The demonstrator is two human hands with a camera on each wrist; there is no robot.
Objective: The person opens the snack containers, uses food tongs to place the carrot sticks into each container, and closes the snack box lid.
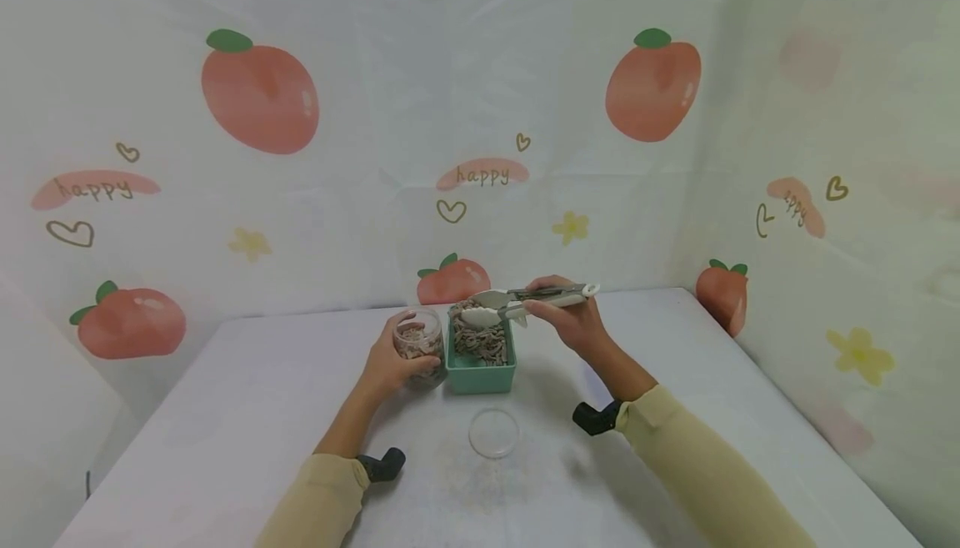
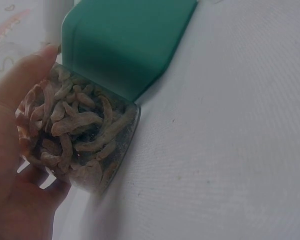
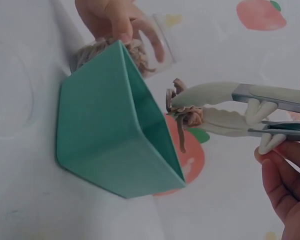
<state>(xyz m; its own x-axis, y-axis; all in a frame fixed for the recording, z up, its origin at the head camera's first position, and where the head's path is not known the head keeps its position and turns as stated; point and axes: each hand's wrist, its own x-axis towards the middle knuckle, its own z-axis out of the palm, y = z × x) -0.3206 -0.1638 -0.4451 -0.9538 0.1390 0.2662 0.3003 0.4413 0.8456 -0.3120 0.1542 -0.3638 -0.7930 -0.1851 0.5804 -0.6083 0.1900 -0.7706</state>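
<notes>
My left hand [image 1: 393, 362] grips a clear jar [image 1: 424, 346] standing on the table, thumb on the near side. Brownish dried pieces [image 2: 75, 125] fill much of it. Right beside the jar is a green rectangular box [image 1: 481, 379] holding more of the same strips. My right hand [image 1: 566, 314] holds a pair of tongs [image 3: 240, 112] with pale tips and metal arms. Between the tong tips a small clump of dried strips [image 3: 190, 116] is pinched, above the box's opening.
A clear round lid [image 1: 494, 433] lies flat on the white table [image 1: 315, 398], in front of the box. Behind the table hangs a white backdrop [image 1: 360, 223] printed with fruit, flowers and hearts.
</notes>
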